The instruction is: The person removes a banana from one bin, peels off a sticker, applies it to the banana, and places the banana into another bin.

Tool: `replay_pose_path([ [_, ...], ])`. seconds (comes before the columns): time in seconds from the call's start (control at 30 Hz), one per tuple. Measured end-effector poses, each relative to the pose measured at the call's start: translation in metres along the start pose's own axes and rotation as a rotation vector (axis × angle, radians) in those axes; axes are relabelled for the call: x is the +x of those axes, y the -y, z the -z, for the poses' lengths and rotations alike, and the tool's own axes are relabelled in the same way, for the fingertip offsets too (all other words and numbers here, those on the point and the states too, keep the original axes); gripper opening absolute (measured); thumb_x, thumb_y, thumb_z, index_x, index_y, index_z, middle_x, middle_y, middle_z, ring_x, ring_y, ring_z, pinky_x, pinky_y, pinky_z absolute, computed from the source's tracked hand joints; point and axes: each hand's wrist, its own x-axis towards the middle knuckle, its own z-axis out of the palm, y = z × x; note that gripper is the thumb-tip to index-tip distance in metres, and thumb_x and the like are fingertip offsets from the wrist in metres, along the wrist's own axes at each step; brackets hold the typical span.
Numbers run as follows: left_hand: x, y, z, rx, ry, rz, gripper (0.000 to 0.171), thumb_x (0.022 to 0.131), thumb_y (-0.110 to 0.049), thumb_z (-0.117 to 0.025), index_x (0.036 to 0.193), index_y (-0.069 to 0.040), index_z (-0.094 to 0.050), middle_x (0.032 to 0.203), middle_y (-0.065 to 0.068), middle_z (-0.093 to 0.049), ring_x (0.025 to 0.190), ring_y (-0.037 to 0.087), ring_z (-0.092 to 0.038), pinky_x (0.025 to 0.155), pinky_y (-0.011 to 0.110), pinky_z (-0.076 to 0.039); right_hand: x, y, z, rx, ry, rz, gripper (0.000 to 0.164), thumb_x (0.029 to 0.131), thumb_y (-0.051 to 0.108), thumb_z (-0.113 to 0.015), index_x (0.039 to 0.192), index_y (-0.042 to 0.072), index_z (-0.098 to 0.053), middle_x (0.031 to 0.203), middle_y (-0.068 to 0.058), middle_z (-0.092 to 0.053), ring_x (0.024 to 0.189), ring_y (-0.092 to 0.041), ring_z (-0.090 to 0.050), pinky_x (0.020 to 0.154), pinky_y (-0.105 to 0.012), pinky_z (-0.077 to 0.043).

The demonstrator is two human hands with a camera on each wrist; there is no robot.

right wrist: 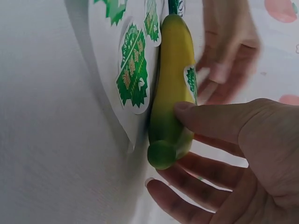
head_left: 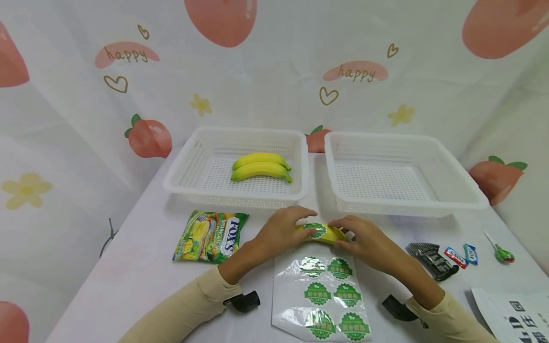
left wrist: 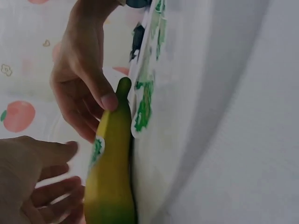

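Crosswise, the banana (head_left: 333, 235) lies on the tabletop (head_left: 124, 286) by the sticker sheet's (head_left: 289, 290) far end, stem towards the right edge. The right hand (head_left: 366, 240) pinches it near that stem; the left hand (head_left: 280, 229) spreads loosely alongside, contact unclear. From the head, hands cover both tips; the left wrist view crops the blunt one.

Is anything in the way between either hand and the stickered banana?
Nothing visible. The right hand pinches the banana near its stem; only a bare gap shows between the left hand's thumb and the banana in the left wrist view.
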Motion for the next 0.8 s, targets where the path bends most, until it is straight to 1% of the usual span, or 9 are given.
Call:
replay_pose_path([
  [0.07,0.005,-0.005,0.000,-0.048,-0.062,-0.085,0.040,0.099,-0.021,-0.078,0.136,-0.008,-0.070,0.135,0.005,-0.072,0.124,0.021,-0.069,0.102,0.035,-0.056,0.000,-0.001,0.000,0.007,0.002,-0.006,0.040,0.092,0.009,-0.083,0.130,0.007,-0.072,0.126,-0.007,-0.073,0.103,-0.024,-0.072,0.085,-0.044,-0.061],
  [0.13,0.011,-0.011,-0.001,-0.080,-0.120,-0.177,0.039,0.099,-0.017,-0.077,0.135,-0.006,-0.070,0.135,0.007,-0.072,0.125,0.021,-0.069,0.103,0.032,-0.056,0.000,-0.001,-0.001,0.021,0.002,-0.017,0.040,0.091,0.009,-0.083,0.129,0.005,-0.071,0.126,-0.009,-0.074,0.103,-0.025,-0.072,0.085,-0.045,-0.061],
  [0.17,0.014,-0.014,-0.001,-0.088,-0.142,-0.210,0.039,0.099,-0.016,-0.077,0.135,-0.005,-0.070,0.135,0.007,-0.072,0.125,0.021,-0.069,0.103,0.030,-0.056,0.001,-0.002,-0.001,0.025,0.004,-0.025,0.040,0.091,0.010,-0.083,0.128,0.005,-0.071,0.125,-0.010,-0.074,0.102,-0.026,-0.072,0.085,-0.045,-0.061],
  [0.2,0.017,-0.016,-0.001,-0.095,-0.159,-0.236,0.039,0.098,-0.015,-0.078,0.135,-0.004,-0.070,0.135,0.009,-0.072,0.126,0.022,-0.068,0.105,0.029,-0.054,0.001,-0.002,-0.002,0.027,0.008,-0.032,0.039,0.091,0.011,-0.083,0.128,0.005,-0.071,0.124,-0.010,-0.074,0.102,-0.026,-0.072,0.085,-0.045,-0.061],
  [0.27,0.024,-0.021,-0.002,-0.101,-0.170,-0.252,0.040,0.099,-0.015,-0.077,0.136,-0.002,-0.069,0.139,0.012,-0.069,0.131,0.024,-0.065,0.109,0.030,-0.051,0.001,-0.003,-0.002,0.034,0.013,-0.045,0.040,0.092,0.012,-0.083,0.128,0.004,-0.070,0.123,-0.010,-0.074,0.103,-0.026,-0.072,0.085,-0.045,-0.061],
  [0.37,0.034,-0.027,-0.004,-0.100,-0.150,-0.221,0.045,0.100,-0.019,-0.076,0.140,-0.002,-0.066,0.149,0.016,-0.061,0.139,0.029,-0.059,0.114,0.034,-0.048,0.002,-0.003,-0.003,0.033,0.021,-0.061,0.041,0.092,0.014,-0.083,0.129,0.004,-0.068,0.122,-0.010,-0.074,0.102,-0.026,-0.072,0.085,-0.046,-0.060],
  [0.53,0.049,-0.031,-0.008,-0.100,-0.115,-0.128,0.051,0.103,-0.026,-0.073,0.147,-0.003,-0.060,0.161,0.016,-0.049,0.148,0.031,-0.050,0.119,0.040,-0.043,0.001,-0.002,-0.003,0.042,0.033,-0.071,0.043,0.093,0.015,-0.082,0.132,0.002,-0.067,0.127,-0.013,-0.073,0.101,-0.026,-0.072,0.084,-0.044,-0.060],
  [0.63,0.057,-0.030,-0.010,-0.099,-0.118,-0.099,0.050,0.103,-0.026,-0.072,0.146,-0.004,-0.062,0.161,0.016,-0.049,0.149,0.029,-0.049,0.120,0.040,-0.042,0.001,-0.002,-0.004,0.038,0.038,-0.068,0.044,0.094,0.015,-0.081,0.133,0.001,-0.068,0.127,-0.013,-0.073,0.101,-0.025,-0.072,0.084,-0.042,-0.060],
  [0.8,0.067,-0.028,-0.014,-0.057,-0.120,-0.071,0.038,0.104,-0.025,-0.071,0.137,-0.004,-0.069,0.159,0.014,-0.051,0.145,0.029,-0.053,0.118,0.037,-0.044,-0.001,-0.002,-0.002,0.006,0.029,-0.059,0.042,0.094,0.015,-0.081,0.132,0.001,-0.070,0.123,-0.011,-0.074,0.101,-0.024,-0.072,0.084,-0.043,-0.061],
])
